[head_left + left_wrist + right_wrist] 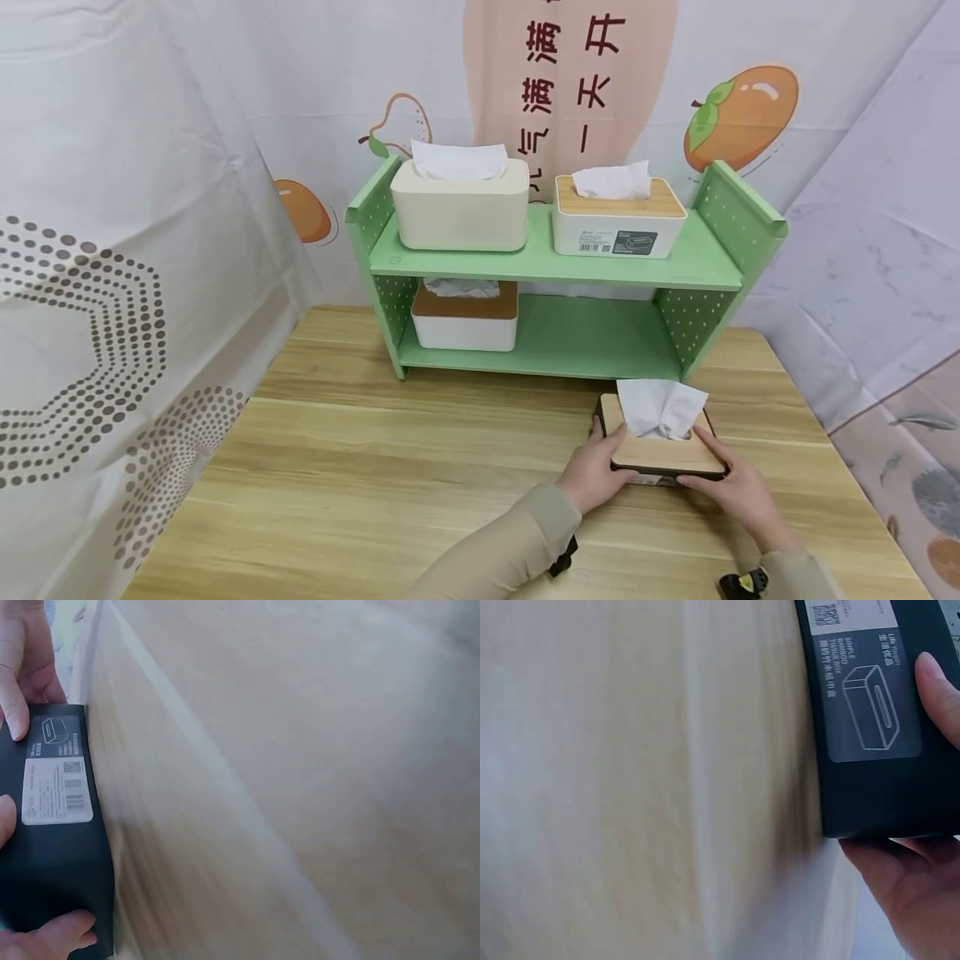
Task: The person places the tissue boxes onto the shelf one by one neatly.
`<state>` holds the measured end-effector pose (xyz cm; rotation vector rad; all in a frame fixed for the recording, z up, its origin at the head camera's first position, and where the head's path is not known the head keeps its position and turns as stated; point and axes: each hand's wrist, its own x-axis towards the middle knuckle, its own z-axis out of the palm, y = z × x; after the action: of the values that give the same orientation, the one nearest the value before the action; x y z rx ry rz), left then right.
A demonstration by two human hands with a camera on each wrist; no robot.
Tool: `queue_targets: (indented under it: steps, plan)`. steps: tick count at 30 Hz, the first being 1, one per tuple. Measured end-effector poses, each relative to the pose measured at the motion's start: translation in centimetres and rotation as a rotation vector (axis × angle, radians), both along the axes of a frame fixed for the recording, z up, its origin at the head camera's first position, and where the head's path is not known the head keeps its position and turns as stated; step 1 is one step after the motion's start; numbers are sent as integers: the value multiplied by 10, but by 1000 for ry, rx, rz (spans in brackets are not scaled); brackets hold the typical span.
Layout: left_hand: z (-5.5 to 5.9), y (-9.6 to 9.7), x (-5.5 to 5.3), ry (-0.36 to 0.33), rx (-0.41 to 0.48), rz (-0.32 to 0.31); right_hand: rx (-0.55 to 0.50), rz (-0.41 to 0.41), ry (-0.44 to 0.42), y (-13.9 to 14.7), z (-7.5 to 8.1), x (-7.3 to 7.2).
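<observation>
A black tissue box (663, 452) with a light wooden lid is at the table's right, in front of the shelf, a white tissue standing out of its slot. My left hand (592, 471) grips its left end, thumb on the near side. At the other end my right hand (738, 492) holds it the same way, fingers over the lid's edge. The left wrist view shows the black box (52, 862) with a printed label and fingers at both ends. In the right wrist view, the right thumb presses the labelled side of the box (870, 795).
A green two-tier shelf (600, 333) stands at the back of the wooden table (360, 483). On top are a cream tissue box (459, 217) and a white one with a bamboo lid (600, 229). A brown-lidded white tissue box (465, 332) sits on the lower tier, left.
</observation>
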<state>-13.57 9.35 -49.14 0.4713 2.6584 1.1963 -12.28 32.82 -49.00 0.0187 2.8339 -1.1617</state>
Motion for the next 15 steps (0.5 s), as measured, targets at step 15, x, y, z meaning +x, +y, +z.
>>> queue_targets:
  steps: [15]
  plan:
    - [-1, -17, 2, 86, 72, 95, 20, -58, -5, -17, 4, 0]
